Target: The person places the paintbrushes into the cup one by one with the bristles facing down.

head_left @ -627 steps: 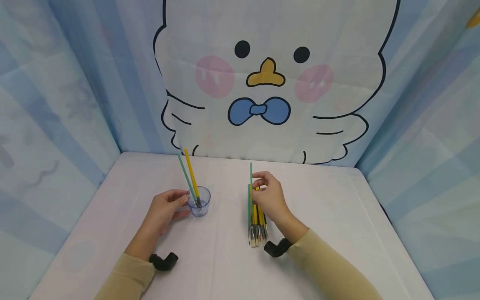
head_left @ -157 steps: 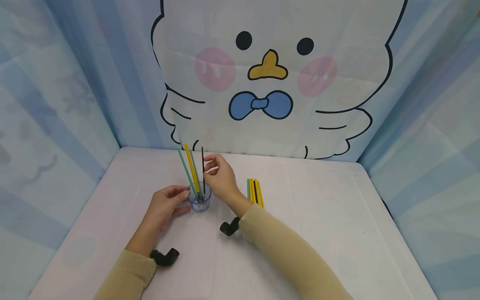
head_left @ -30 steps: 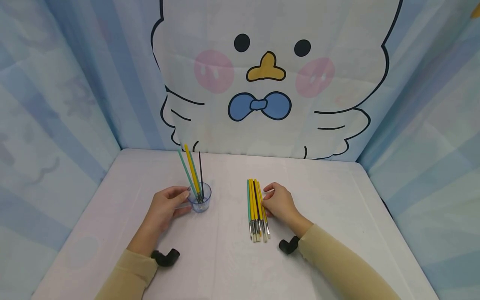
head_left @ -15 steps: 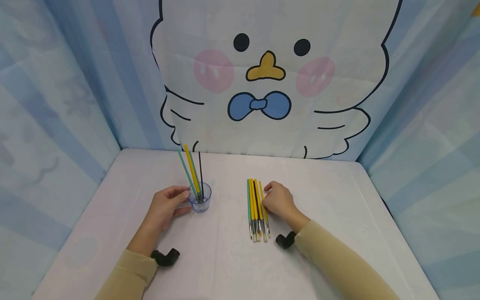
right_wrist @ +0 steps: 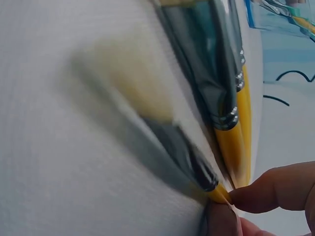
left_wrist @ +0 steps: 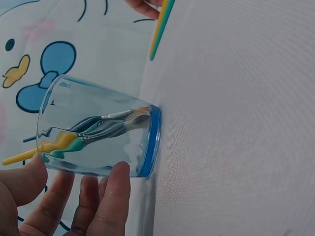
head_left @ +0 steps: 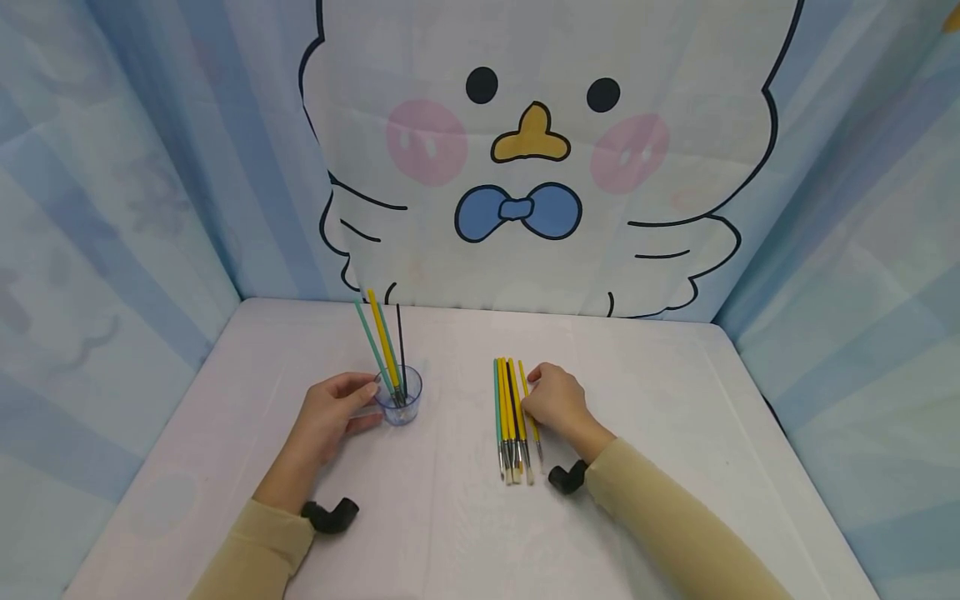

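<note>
A clear bluish cup (head_left: 411, 407) stands upright at left of centre, holding several paintbrushes (head_left: 382, 337) bristles down, with teal, yellow and dark handles. My left hand (head_left: 324, 421) holds the cup's left side, its thumb near the rim and the fingertips against the wall in the left wrist view. On the table to the right, several paintbrushes (head_left: 507, 417) lie side by side, bristles towards me. At their right edge, my right hand (head_left: 561, 404) pinches a yellow-handled paintbrush (right_wrist: 184, 152) between thumb and finger; its pale bristles are blurred in the right wrist view.
A pale cloth covers the table (head_left: 465, 517). Behind it hangs a curtain (head_left: 675, 183) printed with a cartoon bird, and blue striped curtains (head_left: 112, 250) close off the sides. Each wrist carries a black curved mount (head_left: 330, 517).
Since the older frames, a dark-handled paintbrush has gone into the cup and my right hand has returned to the row. Lately the rightmost paintbrush's bristle end has swung right. My left hand stays put.
</note>
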A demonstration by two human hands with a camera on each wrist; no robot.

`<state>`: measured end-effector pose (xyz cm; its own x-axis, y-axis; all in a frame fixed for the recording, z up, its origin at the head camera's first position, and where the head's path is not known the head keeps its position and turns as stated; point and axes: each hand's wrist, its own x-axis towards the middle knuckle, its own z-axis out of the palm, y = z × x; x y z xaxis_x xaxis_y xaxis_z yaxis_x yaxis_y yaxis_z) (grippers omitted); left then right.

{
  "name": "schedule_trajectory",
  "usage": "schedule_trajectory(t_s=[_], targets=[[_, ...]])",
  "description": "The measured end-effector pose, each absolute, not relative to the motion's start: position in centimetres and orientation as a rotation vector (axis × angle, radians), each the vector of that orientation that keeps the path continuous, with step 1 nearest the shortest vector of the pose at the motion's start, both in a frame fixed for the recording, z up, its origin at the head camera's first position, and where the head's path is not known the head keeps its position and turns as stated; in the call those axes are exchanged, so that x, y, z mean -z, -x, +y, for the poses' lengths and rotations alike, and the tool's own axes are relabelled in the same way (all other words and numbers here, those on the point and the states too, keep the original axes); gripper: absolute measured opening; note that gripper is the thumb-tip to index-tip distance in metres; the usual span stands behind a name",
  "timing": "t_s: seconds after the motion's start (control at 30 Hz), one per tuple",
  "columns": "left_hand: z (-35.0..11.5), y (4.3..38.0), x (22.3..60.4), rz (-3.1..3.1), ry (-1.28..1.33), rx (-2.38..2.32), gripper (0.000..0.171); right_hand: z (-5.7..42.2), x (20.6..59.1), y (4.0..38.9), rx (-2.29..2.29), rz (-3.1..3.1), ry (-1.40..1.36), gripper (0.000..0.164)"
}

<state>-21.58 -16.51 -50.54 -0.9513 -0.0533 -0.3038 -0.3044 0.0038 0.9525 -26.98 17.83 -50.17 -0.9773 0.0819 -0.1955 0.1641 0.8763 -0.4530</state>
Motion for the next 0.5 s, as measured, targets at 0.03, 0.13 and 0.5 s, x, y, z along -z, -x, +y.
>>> schedule_trajectory(t_s=[0.03, 0.13, 0.5], targets=[[-16.52, 21.56, 50.54, 2.088, 0.376, -2.064, 0.039, 17.85, 50.12, 27.03, 0.721, 2.866, -0.196, 0.035], [-16.54, 21.54, 50.55, 2.086, 0.377, -2.067, 0.039, 18.01, 50.04, 27.19, 0.774, 2.820, -0.221, 0.035], [-16.55, 21.54, 50.63, 2.088, 0.384, -2.063, 0.040, 18.51, 49.89, 26.91, 1.141, 2.612, -0.358, 0.038]])
